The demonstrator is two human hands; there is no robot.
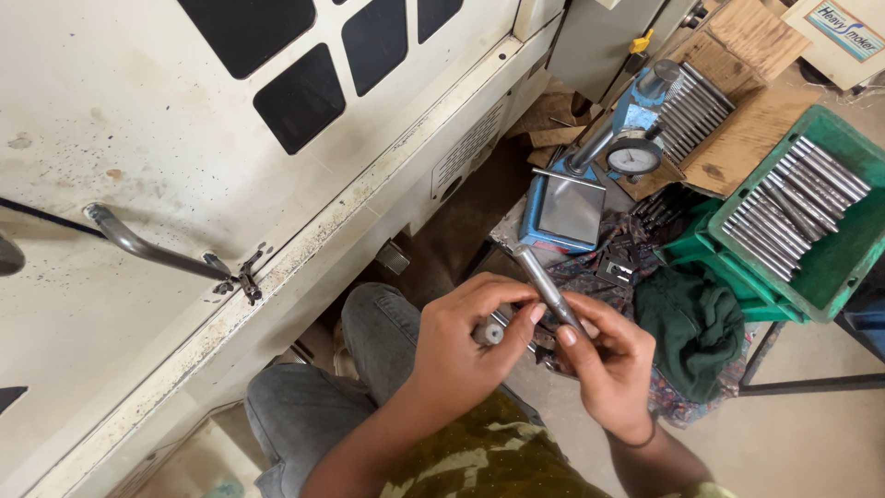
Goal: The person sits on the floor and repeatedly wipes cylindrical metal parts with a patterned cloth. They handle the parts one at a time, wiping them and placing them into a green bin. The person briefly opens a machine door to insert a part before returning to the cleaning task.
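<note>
Here both hands pinch smooth steel: right hand [608, 360] grips a long rod [546, 284], left hand [461, 346] a stubby cylinder [489, 332]

Ahead of the hands: blue dial gauge stand [572, 198] blocks the way.
Right of the stand: green crate [834, 267] of metal rods [793, 207], green cloth [691, 318].
Left of the stand: machine panel [230, 184]; open floor gap between.

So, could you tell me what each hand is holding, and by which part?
The right hand pinches a slim metal rod near its lower end. The left hand grips a second metal rod around its shaft, end face showing.
</note>
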